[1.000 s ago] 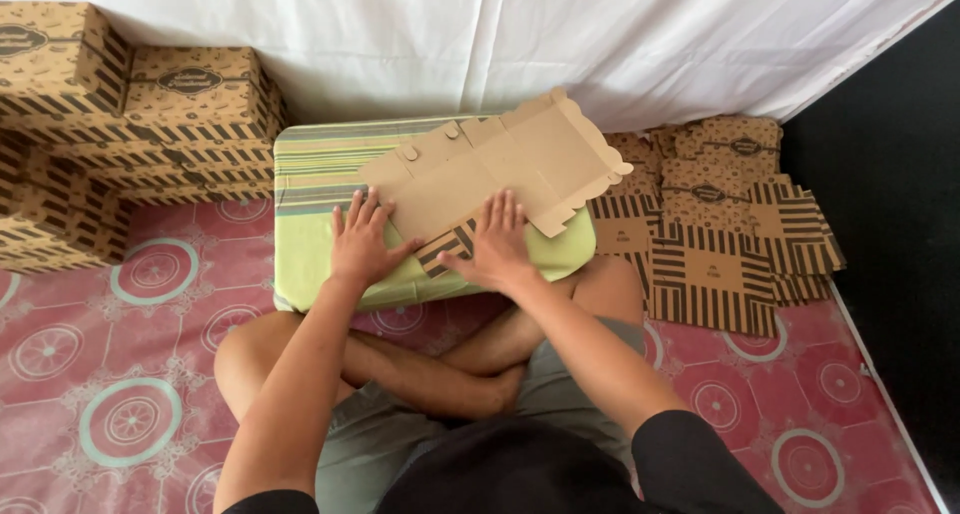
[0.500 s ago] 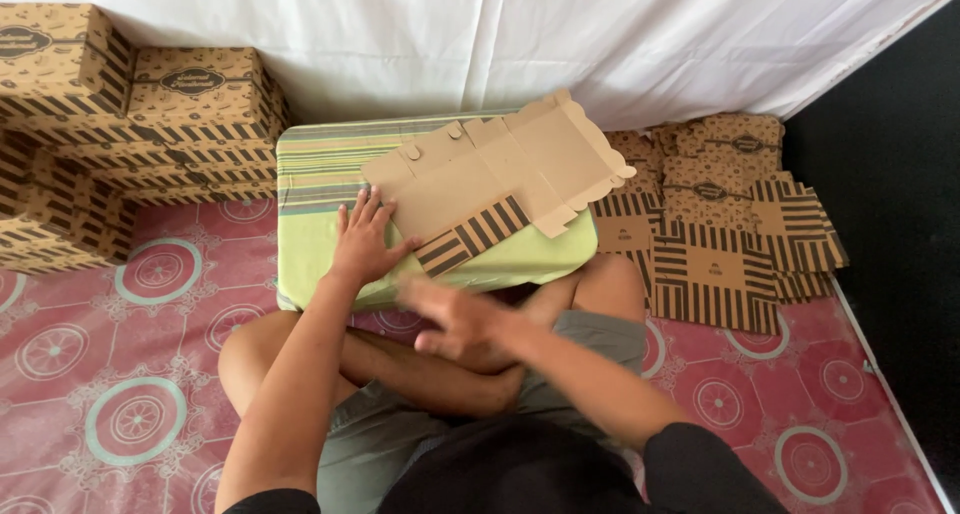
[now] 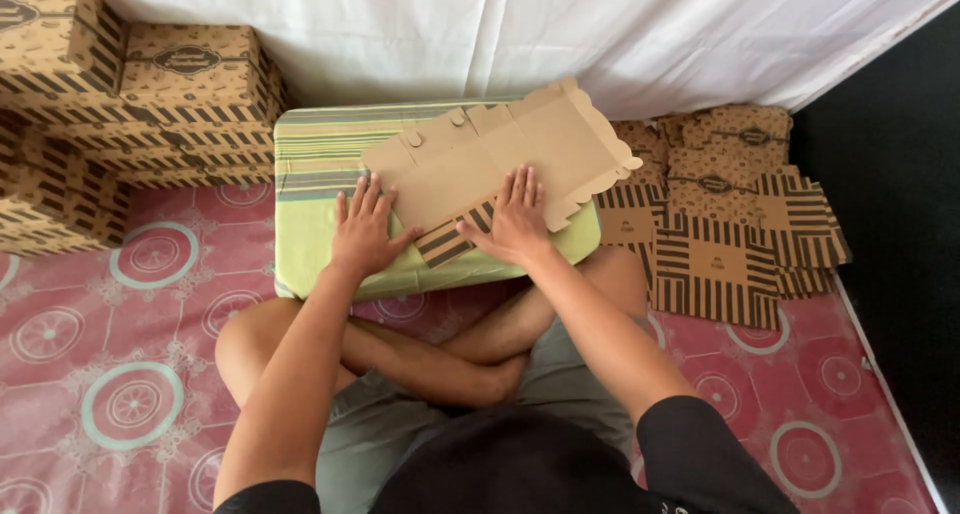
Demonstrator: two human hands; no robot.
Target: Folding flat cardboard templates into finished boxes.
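Box blank point(image 3: 500, 159): flat die-cut card on the green cushion point(image 3: 310, 234), light, thin, creases easily. Left hand point(image 3: 365, 229) and right hand point(image 3: 515, 219) lie apart, palms flat, pinning its near edge. Best gripped at edges; striped flap point(image 3: 455, 236) probably folded under.

Flat brown unfolded box blank point(image 3: 500, 159): matt cardboard, smooth; green striped cushion point(image 3: 320, 174): soft woven cloth; pink patterned floor mat point(image 3: 100, 354): slightly glossy.
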